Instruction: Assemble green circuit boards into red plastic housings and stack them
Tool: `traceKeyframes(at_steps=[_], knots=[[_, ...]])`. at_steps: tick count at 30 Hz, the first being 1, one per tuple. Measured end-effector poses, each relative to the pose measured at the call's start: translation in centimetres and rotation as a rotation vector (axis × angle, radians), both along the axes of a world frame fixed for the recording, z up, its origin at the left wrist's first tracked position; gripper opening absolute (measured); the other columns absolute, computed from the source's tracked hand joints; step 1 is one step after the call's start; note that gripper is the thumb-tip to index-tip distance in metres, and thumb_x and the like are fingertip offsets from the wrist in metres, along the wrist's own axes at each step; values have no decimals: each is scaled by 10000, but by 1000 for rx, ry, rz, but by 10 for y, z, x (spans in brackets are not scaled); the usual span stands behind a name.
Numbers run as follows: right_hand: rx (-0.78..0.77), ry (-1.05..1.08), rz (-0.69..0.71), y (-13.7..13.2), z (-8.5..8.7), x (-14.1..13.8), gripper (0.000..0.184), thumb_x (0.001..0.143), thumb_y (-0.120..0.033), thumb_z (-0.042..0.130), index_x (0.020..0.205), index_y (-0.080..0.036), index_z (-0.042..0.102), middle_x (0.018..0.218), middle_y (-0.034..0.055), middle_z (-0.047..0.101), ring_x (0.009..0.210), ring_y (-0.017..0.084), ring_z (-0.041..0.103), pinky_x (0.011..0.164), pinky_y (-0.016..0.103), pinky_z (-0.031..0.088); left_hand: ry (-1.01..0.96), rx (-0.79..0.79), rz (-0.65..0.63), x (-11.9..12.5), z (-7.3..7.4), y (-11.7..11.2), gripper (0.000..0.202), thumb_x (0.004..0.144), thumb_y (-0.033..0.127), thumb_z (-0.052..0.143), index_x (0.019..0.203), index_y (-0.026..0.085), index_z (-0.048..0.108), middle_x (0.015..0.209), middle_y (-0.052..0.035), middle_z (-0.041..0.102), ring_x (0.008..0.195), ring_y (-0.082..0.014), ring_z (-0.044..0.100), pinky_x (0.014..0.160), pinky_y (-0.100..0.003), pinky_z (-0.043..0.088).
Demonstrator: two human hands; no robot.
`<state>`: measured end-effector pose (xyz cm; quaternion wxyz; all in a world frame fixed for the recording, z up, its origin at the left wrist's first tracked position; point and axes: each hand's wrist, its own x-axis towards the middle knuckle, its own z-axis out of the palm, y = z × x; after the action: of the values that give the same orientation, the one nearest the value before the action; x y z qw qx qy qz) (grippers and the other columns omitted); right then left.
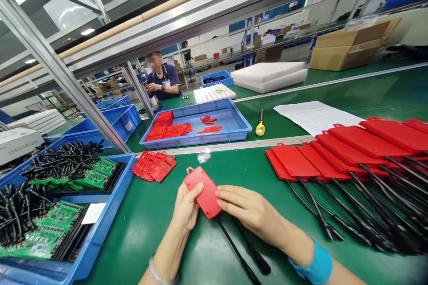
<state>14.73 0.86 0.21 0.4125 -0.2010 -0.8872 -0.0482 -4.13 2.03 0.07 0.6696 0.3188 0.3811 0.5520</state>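
A red plastic case (207, 193) with a hanging loop and black cables is held up over the green bench. My left hand (187, 202) grips its left side, thumb pressed on the front face. Against the right edge of the case rest the fingertips of my right hand (249, 211), its fingers held together. From the lower end of the case, a black cable (236, 249) runs down toward the bench front. Left of the case lie several loose red case panels (154, 165), and a small clear plastic piece (204, 155) sits just beyond it.
Finished-looking red cases (294, 160) with cables lie in a row at right. A blue bin (110, 227) of circuit boards stands left. Behind are a blue tray (230, 118) of red parts, a yellow screwdriver (260, 127), and paper (317, 113). A person (165, 80) sits beyond.
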Motion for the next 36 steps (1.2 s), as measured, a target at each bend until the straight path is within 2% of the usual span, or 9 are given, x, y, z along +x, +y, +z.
traceKeyframes(at_steps=[4, 6, 8, 12, 15, 20, 23, 27, 36], knots=[[-212, 32, -153, -5, -8, -7, 247, 921, -193, 476, 1138, -132, 577, 1179, 168, 585, 1104, 243, 555, 871, 368, 536, -29, 10, 109, 0, -4, 3, 363, 680, 257, 766, 973, 121, 600, 882, -65, 677, 758, -160, 639, 740, -275, 518], [-264, -15, -240, -12, -11, -15, 456, 815, -328, 652, 1195, -99, 546, 1224, 224, 538, 1103, 306, 548, 867, 416, 535, -35, 13, 138, 4, -8, 2, 360, 690, 247, 760, 987, 133, 592, 872, -45, 673, 726, -135, 632, 703, -243, 519], [-267, -77, -328, -18, -12, -25, 580, 708, -294, 752, 1200, -71, 541, 1231, 260, 516, 1101, 350, 539, 856, 440, 533, -24, 3, 151, 7, -11, 0, 362, 702, 247, 753, 1004, 141, 585, 871, -36, 673, 717, -128, 633, 683, -229, 519], [-331, -71, -413, -18, -6, -29, 456, 714, -161, 704, 1151, -121, 578, 1196, 196, 548, 1056, 291, 571, 851, 376, 533, -27, 6, 34, 12, -11, -3, 395, 770, 324, 692, 1098, 142, 570, 1023, -99, 667, 895, -195, 647, 779, -281, 522], [-378, -10, -536, -6, 5, -6, 354, 768, -215, 659, 1112, -147, 606, 1143, 157, 572, 988, 257, 605, 821, 357, 538, -58, -13, -79, 11, -8, -3, 508, 819, 379, 629, 1264, 187, 474, 1190, -137, 606, 1081, -245, 586, 864, -348, 500], [-407, -125, -1102, 20, 20, 68, 296, 847, -279, 576, 1060, -87, 649, 1047, 210, 590, 830, 290, 646, 731, 396, 530, 34, -113, -95, 8, -6, -1, 541, 832, 405, 604, 1296, 176, 446, 1205, -169, 597, 1106, -265, 575, 853, -362, 505], [-539, -174, -1319, 26, 22, 107, 291, 847, -298, 565, 1016, -84, 666, 944, 190, 610, 797, 291, 640, 704, 370, 507, 65, -101, -109, 7, -6, -2, 514, 829, 421, 600, 1258, 160, 491, 1183, -170, 610, 1074, -259, 594, 824, -334, 511], [-628, -167, -1394, 27, 17, 129, 337, 838, -302, 571, 1065, -64, 645, 934, 198, 607, 830, 299, 630, 710, 356, 485, 114, -89, -132, 6, -6, -3, 494, 816, 417, 618, 1216, 140, 532, 1143, -170, 631, 1008, -238, 623, 792, -306, 513], [-673, -210, -1415, 29, 8, 135, 284, 825, -258, 574, 1049, -99, 646, 967, 212, 602, 822, 344, 619, 627, 388, 461, 144, -90, -125, 6, -10, 3, 501, 750, 417, 680, 1134, 111, 581, 1020, -162, 673, 854, -197, 650, 715, -276, 512]])
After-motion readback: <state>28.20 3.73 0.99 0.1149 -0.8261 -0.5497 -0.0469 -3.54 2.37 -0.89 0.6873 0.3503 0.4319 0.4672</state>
